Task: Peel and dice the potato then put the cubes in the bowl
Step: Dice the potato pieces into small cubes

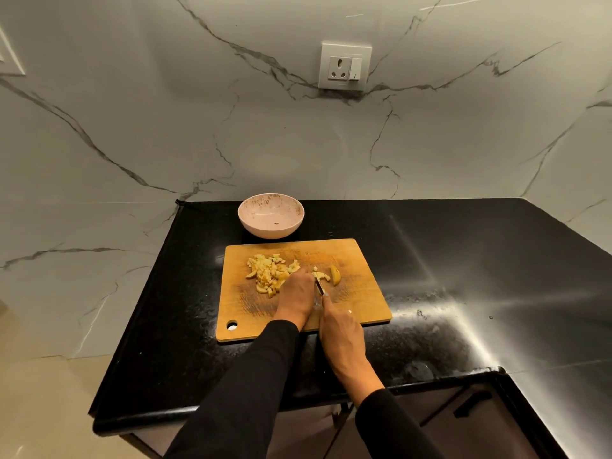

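Observation:
A wooden cutting board lies on the black counter. A pile of yellow potato cubes covers its left half. One uncut potato wedge lies to the right. My left hand presses down on a potato piece at the board's middle, its fingertips hidden. My right hand grips a knife, forefinger along the spine, the blade right beside my left hand. The pink bowl stands behind the board with nothing in it.
The black counter stretches to the right and ends at a front edge near me. A marble wall with a socket rises behind. Left of the counter is a drop to the floor. Dark cabinet fronts show below.

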